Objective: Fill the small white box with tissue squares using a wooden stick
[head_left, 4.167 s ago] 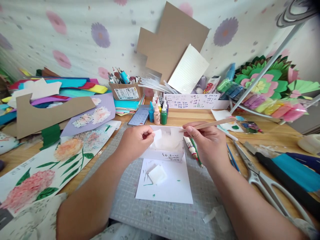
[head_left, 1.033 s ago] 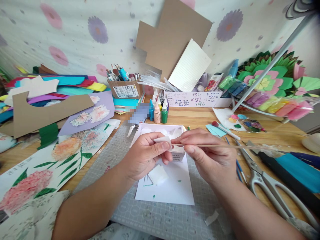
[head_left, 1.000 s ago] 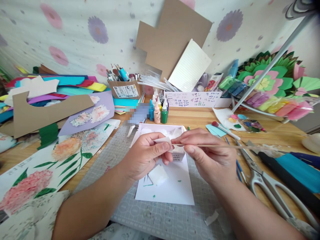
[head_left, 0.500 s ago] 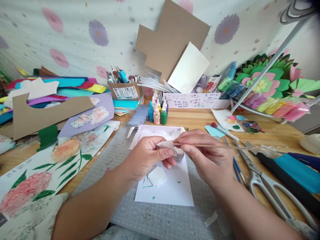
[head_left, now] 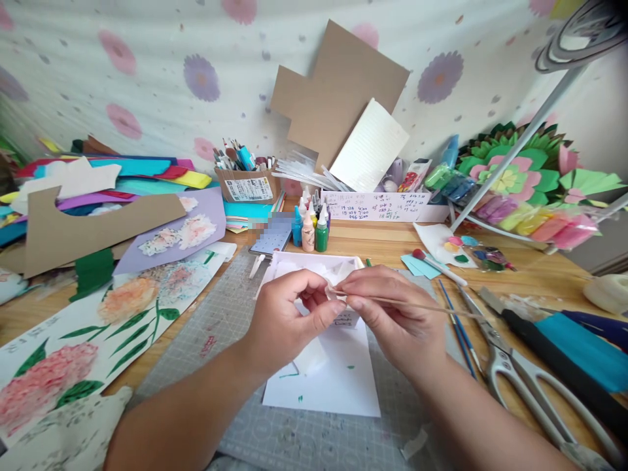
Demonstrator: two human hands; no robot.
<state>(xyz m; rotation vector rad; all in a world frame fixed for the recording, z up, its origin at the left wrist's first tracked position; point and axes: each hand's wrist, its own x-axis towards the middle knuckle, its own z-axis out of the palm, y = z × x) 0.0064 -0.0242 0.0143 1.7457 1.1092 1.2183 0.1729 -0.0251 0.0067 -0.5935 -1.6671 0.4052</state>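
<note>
A small piece of white tissue paper [head_left: 331,288] is pinched in my left hand [head_left: 294,311], wrapped round the tip of a thin wooden stick. My right hand [head_left: 397,311] grips this wooden stick [head_left: 417,303], which points away to the right. Fingertips of both hands nearly meet at the paper and partly hide it. Just behind them stands a shallow white box [head_left: 314,258] with white paper pieces inside. Under the hands lies a white sheet [head_left: 338,392] with green paint marks, and on it a loose white paper square [head_left: 311,356].
A grey cutting mat [head_left: 220,366] covers the table's middle. At right lie large scissors [head_left: 505,366], blue brushes [head_left: 458,327] and a knife [head_left: 520,327]. Paint bottles [head_left: 321,232] and a phone [head_left: 275,232] stand behind the box. Flower artwork [head_left: 122,314] spreads at left.
The white paper stood out flat between my fingers earlier; now it is folded round the stick's tip. My fingertips have drawn closer together, and the view has tilted slightly upward.
</note>
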